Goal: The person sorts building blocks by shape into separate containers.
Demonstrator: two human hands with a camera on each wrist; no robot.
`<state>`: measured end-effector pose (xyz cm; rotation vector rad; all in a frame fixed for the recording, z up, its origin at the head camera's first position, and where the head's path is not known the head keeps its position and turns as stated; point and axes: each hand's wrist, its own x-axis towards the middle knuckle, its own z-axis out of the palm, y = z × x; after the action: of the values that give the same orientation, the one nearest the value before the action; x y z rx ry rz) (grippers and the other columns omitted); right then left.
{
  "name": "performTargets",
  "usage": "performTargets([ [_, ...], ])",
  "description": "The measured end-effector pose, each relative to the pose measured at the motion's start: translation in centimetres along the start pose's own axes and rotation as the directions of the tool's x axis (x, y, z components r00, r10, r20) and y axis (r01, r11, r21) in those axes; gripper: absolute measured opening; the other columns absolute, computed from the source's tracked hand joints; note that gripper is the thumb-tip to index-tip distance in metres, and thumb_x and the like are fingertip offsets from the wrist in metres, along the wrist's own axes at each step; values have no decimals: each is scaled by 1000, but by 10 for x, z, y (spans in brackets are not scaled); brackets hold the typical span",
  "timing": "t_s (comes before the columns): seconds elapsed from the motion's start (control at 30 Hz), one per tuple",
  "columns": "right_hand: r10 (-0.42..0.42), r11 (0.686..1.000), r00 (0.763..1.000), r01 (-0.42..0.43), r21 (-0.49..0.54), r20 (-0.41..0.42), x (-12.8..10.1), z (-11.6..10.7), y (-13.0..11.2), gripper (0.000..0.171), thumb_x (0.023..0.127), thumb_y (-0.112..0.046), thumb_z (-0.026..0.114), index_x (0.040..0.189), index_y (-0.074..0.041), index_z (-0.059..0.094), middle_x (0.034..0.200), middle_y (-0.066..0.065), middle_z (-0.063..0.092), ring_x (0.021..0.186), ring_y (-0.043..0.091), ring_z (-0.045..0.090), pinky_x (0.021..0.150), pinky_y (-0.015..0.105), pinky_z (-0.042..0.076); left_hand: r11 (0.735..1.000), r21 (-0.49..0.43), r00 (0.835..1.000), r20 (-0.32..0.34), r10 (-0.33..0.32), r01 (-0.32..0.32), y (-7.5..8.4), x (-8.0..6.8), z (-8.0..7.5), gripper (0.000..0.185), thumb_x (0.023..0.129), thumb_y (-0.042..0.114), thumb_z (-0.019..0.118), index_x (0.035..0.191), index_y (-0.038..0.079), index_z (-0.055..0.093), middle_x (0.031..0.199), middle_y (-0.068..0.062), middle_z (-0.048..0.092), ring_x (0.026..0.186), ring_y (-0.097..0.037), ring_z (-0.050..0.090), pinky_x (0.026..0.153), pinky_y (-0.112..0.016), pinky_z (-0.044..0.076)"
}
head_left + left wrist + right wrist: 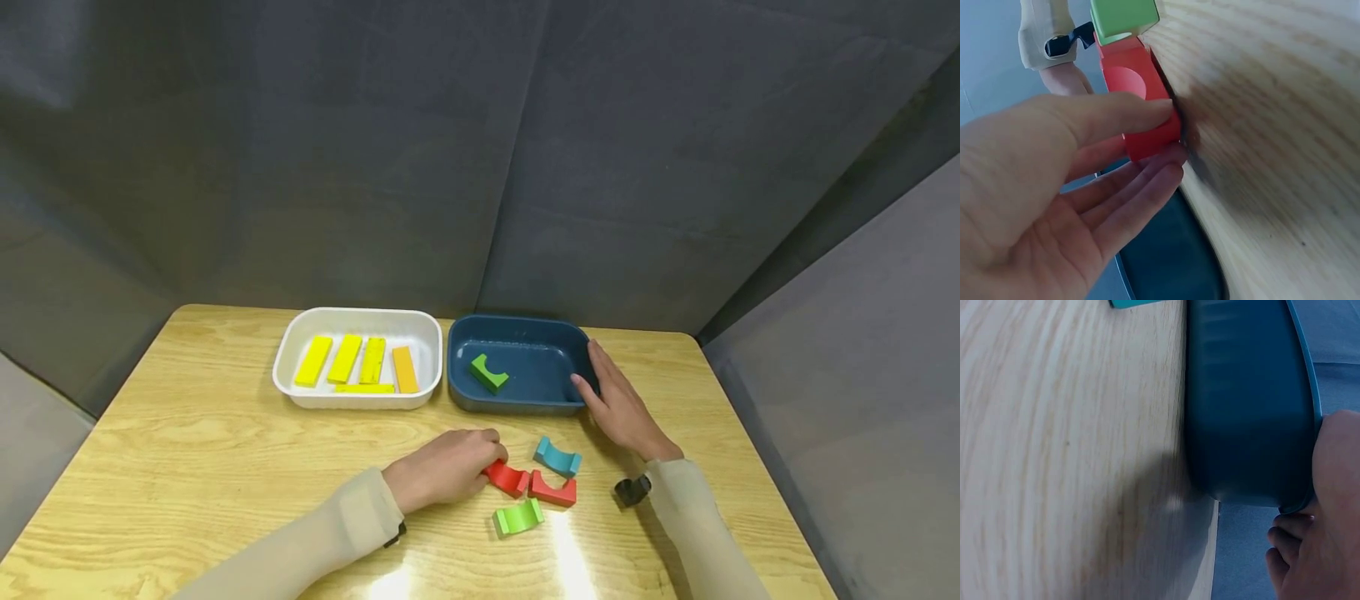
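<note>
With thumb and fingertips, my left hand pinches one end of a red arch block on the table. My right hand grips the right end of a dark blue bin, thumb over the rim and fingers along the outside; the right wrist view shows those fingers curled at the bin's corner. Inside that bin lies a green arch block. Beside the pinched block are a second red arch block, a light green arch block and a blue arch block.
To the left of the blue bin stands a white bin holding several yellow blocks and an orange block. Both bins sit toward the back of the wooden table, before a dark grey curtain.
</note>
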<state>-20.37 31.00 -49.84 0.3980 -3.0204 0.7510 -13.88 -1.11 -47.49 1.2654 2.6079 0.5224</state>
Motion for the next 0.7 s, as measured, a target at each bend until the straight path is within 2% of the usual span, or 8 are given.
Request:
performTargets([
  [0.4,-23,1000,1000,23,2,-14,0,0,1,80,115,-50,42,172,-5,10,180,15,8,163,44,16,129,66,19,1000,-3,999,-31,-15,14,-3,-11,-3,26,95,10,79,121,11,78,103,2,66,79,-6,55,71,-17,51],
  [0.7,-18,1000,1000,18,6,-10,0,0,1,80,115,-51,42,172,-5,10,180,14,8,164,41,13,129,66,18,1000,1,996,-87,31,-31,-4,-19,-8,30,93,10,76,123,10,77,105,1,67,78,-5,56,70,-16,50],
])
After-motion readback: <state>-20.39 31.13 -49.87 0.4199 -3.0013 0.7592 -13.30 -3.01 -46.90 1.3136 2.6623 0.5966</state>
